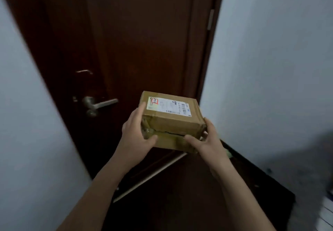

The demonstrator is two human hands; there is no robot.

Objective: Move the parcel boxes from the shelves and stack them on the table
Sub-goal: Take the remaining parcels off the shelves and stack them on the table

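Two pale surfaces take most of the frame: left wall [27,122] and right wall [270,68], both blurred. Between them, centre and top, stands a dark brown door [144,41]; it looks closed, but I cannot confirm this. A dark mat [180,203] lies at lower centre, with grey speckled floor [306,158] at lower right. A few pale stacked items at the lower-right edge are too blurred to identify.

Task object: one parcel box [171,120], brown cardboard, at mid-frame just right of centre. It is held in the air in front of the door and rests on nothing. The near face is creased and the taped seam is split.

- Left hand [137,131]: wrapped round the box's left end, thumb pressed on the near face.
- Right hand [209,140]: curled round the right near corner, thumb on the near face.

Judgement: gripping both ends keeps the box level and the damaged seam pressed together. The box is probably light.

Smaller items:
- Lever handle [100,103] at left of centre, apart from the box.
- Shipping label [169,107] on the box top, facing up.
- Hinge [210,20] at upper right.

Judgement: carry step. No shelf or table is in view. The door blocks the way straight ahead, so a turn is needed.
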